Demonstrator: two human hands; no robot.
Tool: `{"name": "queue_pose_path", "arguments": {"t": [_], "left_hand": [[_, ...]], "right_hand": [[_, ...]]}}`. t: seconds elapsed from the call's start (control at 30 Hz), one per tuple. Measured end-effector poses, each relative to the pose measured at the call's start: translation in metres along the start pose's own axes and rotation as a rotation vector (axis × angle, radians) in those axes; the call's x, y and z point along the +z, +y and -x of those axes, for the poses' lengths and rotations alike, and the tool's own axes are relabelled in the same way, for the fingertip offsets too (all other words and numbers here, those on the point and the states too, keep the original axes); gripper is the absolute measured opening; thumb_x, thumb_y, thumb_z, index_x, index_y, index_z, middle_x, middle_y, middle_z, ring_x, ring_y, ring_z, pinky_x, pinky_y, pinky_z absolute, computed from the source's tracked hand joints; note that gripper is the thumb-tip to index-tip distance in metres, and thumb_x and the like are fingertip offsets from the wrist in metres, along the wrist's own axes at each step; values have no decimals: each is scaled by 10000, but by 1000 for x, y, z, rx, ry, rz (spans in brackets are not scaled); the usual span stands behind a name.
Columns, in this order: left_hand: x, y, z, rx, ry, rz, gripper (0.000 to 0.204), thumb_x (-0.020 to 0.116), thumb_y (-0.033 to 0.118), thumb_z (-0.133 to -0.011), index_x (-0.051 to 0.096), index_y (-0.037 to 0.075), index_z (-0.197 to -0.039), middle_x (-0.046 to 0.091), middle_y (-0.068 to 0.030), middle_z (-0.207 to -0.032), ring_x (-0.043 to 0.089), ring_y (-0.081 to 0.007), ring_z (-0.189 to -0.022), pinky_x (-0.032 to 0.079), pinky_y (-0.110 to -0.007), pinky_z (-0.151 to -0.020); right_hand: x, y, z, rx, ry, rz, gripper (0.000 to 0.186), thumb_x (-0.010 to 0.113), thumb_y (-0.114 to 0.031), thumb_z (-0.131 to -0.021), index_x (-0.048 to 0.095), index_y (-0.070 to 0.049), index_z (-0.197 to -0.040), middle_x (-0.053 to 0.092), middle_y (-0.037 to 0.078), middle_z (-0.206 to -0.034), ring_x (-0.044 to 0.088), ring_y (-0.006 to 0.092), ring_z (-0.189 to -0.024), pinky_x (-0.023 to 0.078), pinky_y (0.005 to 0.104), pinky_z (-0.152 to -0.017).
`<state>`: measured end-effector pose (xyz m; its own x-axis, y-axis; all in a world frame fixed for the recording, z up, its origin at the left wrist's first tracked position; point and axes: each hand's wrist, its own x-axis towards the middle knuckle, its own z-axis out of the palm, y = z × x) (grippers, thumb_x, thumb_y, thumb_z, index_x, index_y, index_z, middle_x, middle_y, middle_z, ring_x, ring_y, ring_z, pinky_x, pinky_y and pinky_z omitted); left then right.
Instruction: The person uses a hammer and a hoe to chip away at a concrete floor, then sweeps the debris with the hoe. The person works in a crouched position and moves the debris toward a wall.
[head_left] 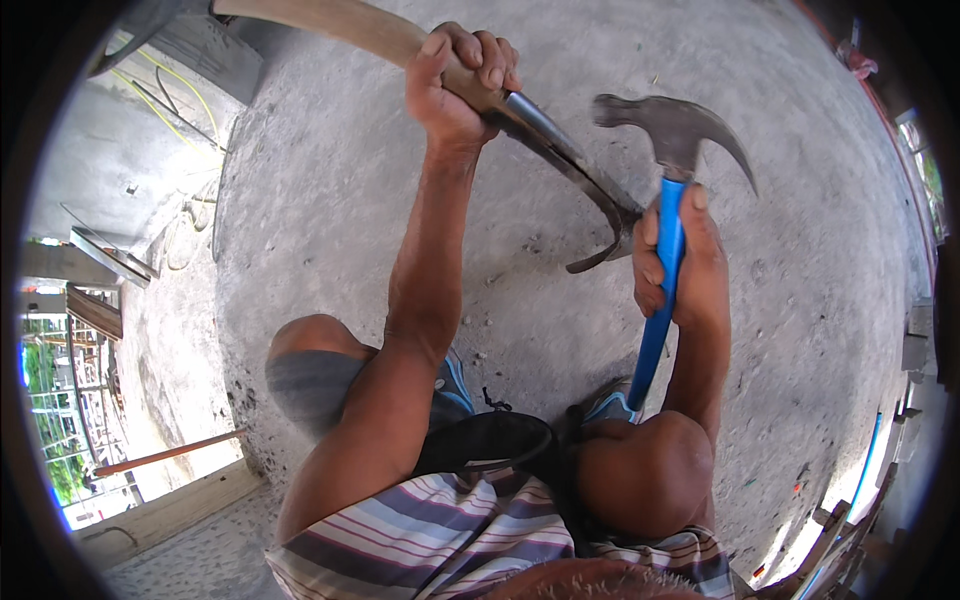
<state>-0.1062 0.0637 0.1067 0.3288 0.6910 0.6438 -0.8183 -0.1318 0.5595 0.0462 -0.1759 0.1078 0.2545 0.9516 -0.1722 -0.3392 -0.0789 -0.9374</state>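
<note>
My left hand (462, 80) grips the pick (480, 95), its shaft slanting down-right to the hammer (672, 190), which my right hand (680, 265) holds upright, touching.

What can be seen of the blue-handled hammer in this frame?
The hammer is a claw hammer with a dark, worn metal head and a bright blue handle. It stands almost upright, head at the top, claw curving to the right, over the grey concrete floor. The right hand wraps the handle just below the head. The handle's lower end reaches towards the knee.
</note>
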Motion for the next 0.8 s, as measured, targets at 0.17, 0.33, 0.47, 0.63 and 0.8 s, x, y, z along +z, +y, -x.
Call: {"name": "queue_pose_path", "arguments": {"t": [0.17, 0.33, 0.47, 0.63, 0.8], "left_hand": [[-21, 0, -6, -14, -500, 142, 472, 465, 607, -903, 608, 168, -809, 576, 42, -636, 572, -141, -622, 333, -329, -785], [-27, 3, -2, -36, -541, 120, 487, 442, 610, -918, 613, 164, -824, 591, 31, -670, 566, -144, -626, 315, -337, -802], [-20, 5, -2, -44, -520, 118, 494, 438, 616, -915, 615, 162, -828, 586, 27, -660, 563, -146, -626, 313, -343, -799], [-6, 6, 0, -70, -481, 95, 484, 459, 609, -893, 600, 152, -812, 551, 9, -617, 549, -158, -602, 346, -338, -779], [7, 5, 10, -99, -334, 109, 484, 480, 578, -866, 554, 107, -783, 485, -50, -576, 499, -192, -530, 469, -337, -663]], "right_hand": [[0, -17, 21, -189, 156, -170, 626, 297, -663, -1007, 485, -90, -837, 411, 22, -510, 317, 100, -308, 288, 264, -278], [-12, -25, 23, -445, 17, -264, 647, 312, -681, -994, 476, -75, -837, 416, 27, -519, 349, 108, -317, 313, 266, -280], [-7, -10, 16, -369, 58, -187, 581, 461, -610, -975, 540, -37, -930, 452, 19, -535, 410, 101, -346, 316, 266, -296], [23, 2, -6, -231, -48, 9, 406, 686, -134, -912, 600, 30, -1274, 526, 0, -568, 474, 80, -391, 351, 261, -353], [48, 7, -23, -154, -73, 20, 458, 586, -7, -860, 592, 30, -1316, 531, -15, -569, 480, 70, -401, 384, 261, -374]]}}
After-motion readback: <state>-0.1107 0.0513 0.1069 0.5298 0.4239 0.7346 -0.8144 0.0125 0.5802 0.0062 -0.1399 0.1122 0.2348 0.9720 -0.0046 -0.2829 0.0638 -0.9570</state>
